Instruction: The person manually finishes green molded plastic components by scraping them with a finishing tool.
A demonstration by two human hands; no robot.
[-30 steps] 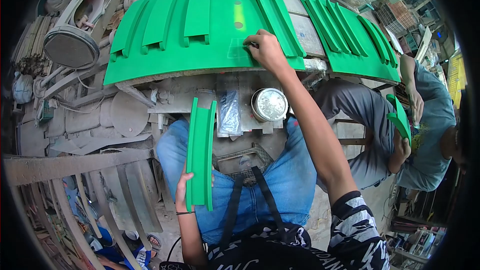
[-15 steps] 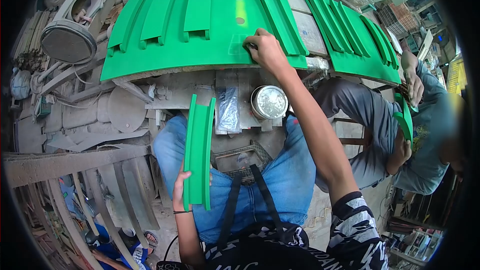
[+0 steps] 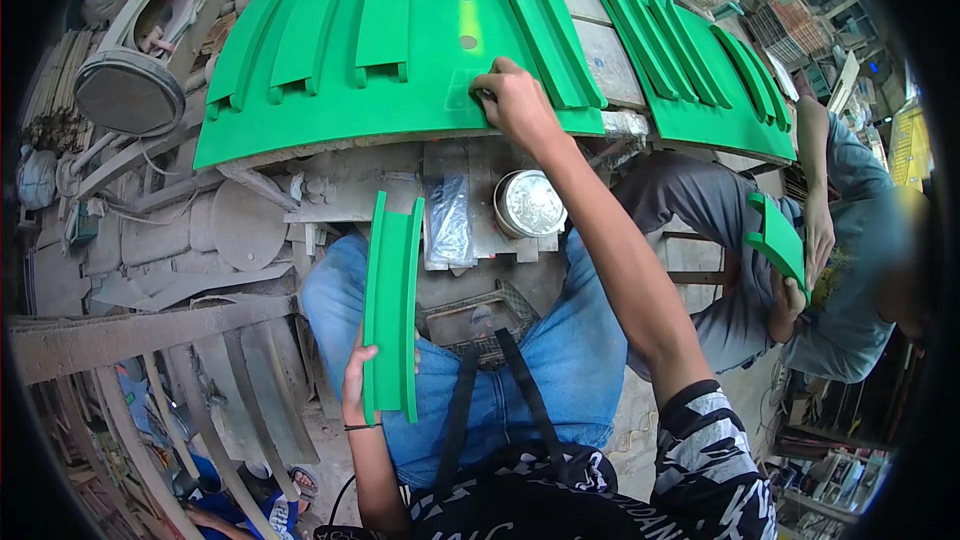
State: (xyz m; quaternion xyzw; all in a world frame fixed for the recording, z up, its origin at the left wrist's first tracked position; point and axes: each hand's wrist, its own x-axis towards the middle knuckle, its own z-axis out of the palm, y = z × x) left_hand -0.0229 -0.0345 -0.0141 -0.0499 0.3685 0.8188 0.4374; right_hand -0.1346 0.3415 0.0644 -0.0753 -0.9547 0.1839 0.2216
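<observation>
My left hand (image 3: 358, 372) is closed round the lower end of a green channel-shaped piece (image 3: 391, 310), which stands lengthwise above my left thigh with its hollow side toward me. My right hand (image 3: 517, 105) is closed at the near edge of a green board (image 3: 425, 105). A small dark thing shows between its fingertips, too little of it to name. Beside those fingertips a faint, clear square patch (image 3: 462, 90) lies on the board. More green channel pieces (image 3: 383, 25) rest on the board, some hollow side down, and one channel (image 3: 553, 40) hollow side up.
A lidded metal can (image 3: 531, 204) and a clear plastic bag (image 3: 449, 215) are under the board's edge. At right, a co-worker's hands hold a green piece (image 3: 778, 240) near a second green board (image 3: 725, 130). A dusty wooden frame (image 3: 160, 330) stands at left.
The co-worker's green piece has swung left and tilted. My right hand stays by the clear patch, and my left keeps its hold on the channel piece. The whole view has shifted slightly.
</observation>
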